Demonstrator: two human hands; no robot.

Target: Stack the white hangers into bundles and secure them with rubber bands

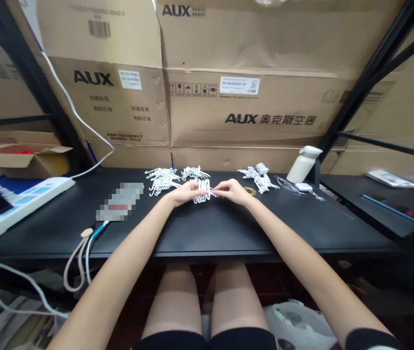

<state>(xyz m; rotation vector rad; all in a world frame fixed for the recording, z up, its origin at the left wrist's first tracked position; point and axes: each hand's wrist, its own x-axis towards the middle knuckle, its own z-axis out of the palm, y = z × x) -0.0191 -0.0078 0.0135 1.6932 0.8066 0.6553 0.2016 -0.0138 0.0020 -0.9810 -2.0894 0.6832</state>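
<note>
Centrally, we note the bundle (204,185) of white loops just above or on the table (207,236), between both hands. Our left hand (185,193) grips its left side, thumb in front — presumably to keep the loops stacked. Our right hand (232,190) has its fingertips closed on thin strands (213,193) at the right end; we judge this keeps them apart from the coil. Beyond, more white bundles lie near the back edge, left (163,184) and right (260,179), perhaps to leave working room in front. Yellow bands (253,191) sit just beside the right hand, likely for easy reach. Farther right stands a bottle (302,165).

Hard to make out: whether the loops are cord or wire, and the bundle's underside — fingers cover part. A slab (119,201) at left is pixelated; the power strip (61,185) is cut off by the frame.
</note>
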